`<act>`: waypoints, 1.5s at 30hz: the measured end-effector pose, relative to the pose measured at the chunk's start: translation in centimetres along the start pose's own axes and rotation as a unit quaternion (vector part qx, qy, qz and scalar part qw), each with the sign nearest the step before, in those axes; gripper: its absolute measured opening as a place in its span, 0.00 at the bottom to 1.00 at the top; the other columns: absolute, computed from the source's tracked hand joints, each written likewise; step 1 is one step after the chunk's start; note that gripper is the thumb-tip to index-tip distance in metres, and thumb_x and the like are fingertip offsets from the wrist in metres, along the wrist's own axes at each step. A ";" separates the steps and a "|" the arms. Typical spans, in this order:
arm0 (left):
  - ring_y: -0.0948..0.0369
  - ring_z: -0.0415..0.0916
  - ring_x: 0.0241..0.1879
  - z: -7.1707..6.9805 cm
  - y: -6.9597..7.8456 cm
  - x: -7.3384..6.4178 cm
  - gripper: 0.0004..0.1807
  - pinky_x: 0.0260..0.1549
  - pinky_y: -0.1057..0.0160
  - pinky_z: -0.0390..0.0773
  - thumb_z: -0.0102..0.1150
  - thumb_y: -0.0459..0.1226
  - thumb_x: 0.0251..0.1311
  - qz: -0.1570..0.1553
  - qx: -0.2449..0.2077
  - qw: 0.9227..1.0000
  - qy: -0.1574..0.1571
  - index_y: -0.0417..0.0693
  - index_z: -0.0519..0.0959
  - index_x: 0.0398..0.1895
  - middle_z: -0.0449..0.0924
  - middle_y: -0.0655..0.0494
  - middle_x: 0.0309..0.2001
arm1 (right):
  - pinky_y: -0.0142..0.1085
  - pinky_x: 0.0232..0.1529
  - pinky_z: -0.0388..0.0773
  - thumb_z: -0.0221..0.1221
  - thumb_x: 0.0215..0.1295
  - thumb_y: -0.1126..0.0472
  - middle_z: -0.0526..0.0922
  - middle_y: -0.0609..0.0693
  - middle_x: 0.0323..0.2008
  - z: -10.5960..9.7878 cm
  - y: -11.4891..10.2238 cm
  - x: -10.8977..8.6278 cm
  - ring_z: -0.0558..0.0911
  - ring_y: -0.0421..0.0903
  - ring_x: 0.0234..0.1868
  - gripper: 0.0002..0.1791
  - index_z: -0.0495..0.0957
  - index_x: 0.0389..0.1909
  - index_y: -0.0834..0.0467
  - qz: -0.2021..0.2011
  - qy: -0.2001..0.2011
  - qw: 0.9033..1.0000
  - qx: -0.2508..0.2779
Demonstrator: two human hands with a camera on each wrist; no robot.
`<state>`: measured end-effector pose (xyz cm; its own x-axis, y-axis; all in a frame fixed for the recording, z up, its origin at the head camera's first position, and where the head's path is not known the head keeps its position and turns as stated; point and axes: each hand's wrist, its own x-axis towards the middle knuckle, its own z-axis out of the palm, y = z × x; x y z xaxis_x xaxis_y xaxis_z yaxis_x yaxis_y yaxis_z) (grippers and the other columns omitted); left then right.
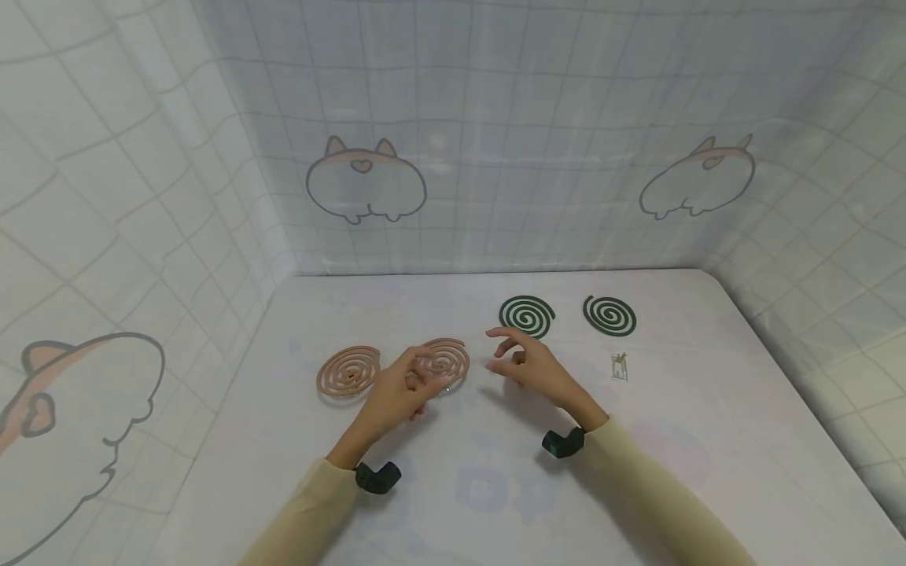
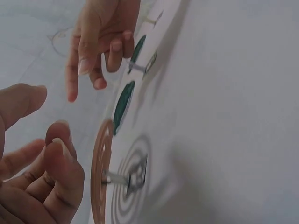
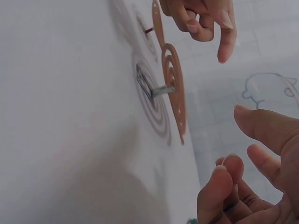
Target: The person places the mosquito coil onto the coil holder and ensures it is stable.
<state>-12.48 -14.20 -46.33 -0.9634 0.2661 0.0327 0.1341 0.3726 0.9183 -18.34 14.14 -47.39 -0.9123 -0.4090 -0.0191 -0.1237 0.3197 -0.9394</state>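
Observation:
My left hand (image 1: 399,389) hovers beside a brown mosquito coil (image 1: 458,363), with loosely bent fingers and nothing in them. In the left wrist view, that coil (image 2: 99,172) sits raised on a small metal stand (image 2: 135,179). My right hand (image 1: 534,369) is held above the table, thumb and index finger apart, in front of a green mosquito coil (image 1: 525,316), whose lower edge it nears. A second brown coil (image 1: 347,371) is left of my left hand, also raised, on a stand seen in the right wrist view.
Another green coil (image 1: 610,316) lies at the back right, with a small metal stand (image 1: 619,366) in front of it. Grid-patterned cloth walls (image 1: 495,196) enclose the white table (image 1: 488,487) at the back and sides.

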 end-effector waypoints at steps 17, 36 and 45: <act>0.57 0.77 0.16 5.9 0.9 1.7 0.27 0.14 0.63 0.75 0.67 0.47 0.68 0.044 -0.006 0.994 -0.101 0.44 0.73 0.64 0.79 0.54 0.34 | 0.42 0.22 0.75 0.69 0.67 0.49 0.79 0.54 0.48 -3.1 0.7 -1.5 0.74 0.53 0.24 0.29 0.74 0.68 0.46 -0.021 0.044 0.999 -0.012; 0.67 0.75 0.17 10.3 -1.0 3.4 0.23 0.20 0.66 0.78 0.64 0.40 0.70 0.073 0.055 0.991 -0.097 0.45 0.72 0.63 0.80 0.62 0.33 | 0.36 0.20 0.71 0.68 0.69 0.51 0.78 0.55 0.48 -5.3 2.5 -1.7 0.71 0.46 0.21 0.26 0.75 0.66 0.45 -0.025 0.099 0.995 0.005; 0.70 0.75 0.27 11.3 -0.3 4.4 0.24 0.30 0.67 0.77 0.66 0.39 0.68 0.072 0.094 0.992 -0.050 0.46 0.72 0.63 0.80 0.65 0.32 | 0.37 0.22 0.74 0.67 0.71 0.51 0.78 0.58 0.49 -6.3 3.5 -1.2 0.73 0.46 0.23 0.28 0.73 0.68 0.53 0.001 0.130 0.992 -0.001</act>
<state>-14.14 -3.06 -50.92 -0.9049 0.4113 0.1097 0.3177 0.4809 0.8172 -20.10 21.16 -48.53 -0.9822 -0.1749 0.0687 -0.1231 0.3227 -0.9384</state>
